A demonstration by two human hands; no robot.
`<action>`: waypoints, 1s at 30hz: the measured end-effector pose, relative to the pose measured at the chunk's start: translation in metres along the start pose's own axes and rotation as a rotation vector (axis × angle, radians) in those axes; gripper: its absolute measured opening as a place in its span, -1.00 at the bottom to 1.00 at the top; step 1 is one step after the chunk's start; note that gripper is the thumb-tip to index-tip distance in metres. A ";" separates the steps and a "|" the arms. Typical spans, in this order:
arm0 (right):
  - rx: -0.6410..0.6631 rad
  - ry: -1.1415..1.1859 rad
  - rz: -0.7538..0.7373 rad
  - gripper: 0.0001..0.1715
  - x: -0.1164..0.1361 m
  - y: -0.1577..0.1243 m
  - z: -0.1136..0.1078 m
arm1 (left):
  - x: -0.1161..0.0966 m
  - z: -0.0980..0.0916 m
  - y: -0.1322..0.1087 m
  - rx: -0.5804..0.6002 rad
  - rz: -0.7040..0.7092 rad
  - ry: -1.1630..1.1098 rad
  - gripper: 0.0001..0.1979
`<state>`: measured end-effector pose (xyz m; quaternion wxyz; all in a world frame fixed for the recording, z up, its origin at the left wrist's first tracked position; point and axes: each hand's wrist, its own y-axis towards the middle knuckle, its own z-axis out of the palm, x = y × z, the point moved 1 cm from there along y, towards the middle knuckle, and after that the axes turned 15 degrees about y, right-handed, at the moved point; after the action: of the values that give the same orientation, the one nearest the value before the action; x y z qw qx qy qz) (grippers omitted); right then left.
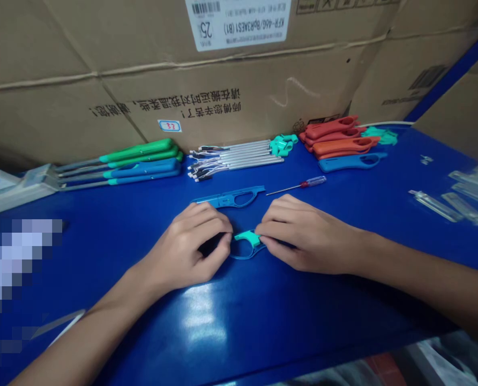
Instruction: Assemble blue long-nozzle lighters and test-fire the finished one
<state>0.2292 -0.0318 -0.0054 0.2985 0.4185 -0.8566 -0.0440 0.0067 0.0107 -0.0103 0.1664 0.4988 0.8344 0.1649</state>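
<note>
On the blue table, a blue lighter handle shell (245, 258) with a finger loop lies between my hands. A teal trigger piece (248, 236) sits at the loop. My left hand (201, 241) is closed at the left end of this shell, its fingertips pinching there and hiding that end. From the other side, my right hand (303, 233) pinches the right end of the teal trigger piece; its fingers cover part of the shell. Just beyond my left hand lies another blue handle shell (226, 200), its inside facing up. A screwdriver (299, 185) rests beyond my right hand.
Lighters with green and blue handles (142, 161) lie at the back left. Metal lighter tubes with wires (239, 156) lie at the back middle. Red, orange and blue handle shells (343, 142) and teal pieces (379, 135) are back right. Clear plastic parts (440, 206) lie far right. Cardboard boxes (142, 96) stand behind.
</note>
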 end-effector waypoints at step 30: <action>0.043 -0.007 0.007 -0.73 -0.001 -0.001 0.004 | 0.000 0.003 -0.001 0.074 0.007 0.034 -0.91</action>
<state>0.2282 -0.0321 -0.0093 0.2866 0.4216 -0.8599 -0.0260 0.0069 0.0104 -0.0130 0.1328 0.5046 0.8410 0.1430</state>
